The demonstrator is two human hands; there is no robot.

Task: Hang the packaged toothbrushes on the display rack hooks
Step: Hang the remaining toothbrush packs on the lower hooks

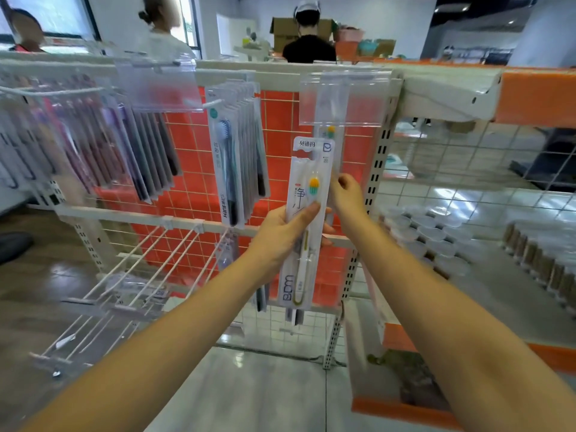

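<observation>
Two hands (282, 235) (346, 193) hold flat glossy toothbrush packs (300, 226).

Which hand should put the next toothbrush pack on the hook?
Probably the right hand: it is already up at the hanging pack on the hook, while the left hand grips the held packs lower down.
</observation>
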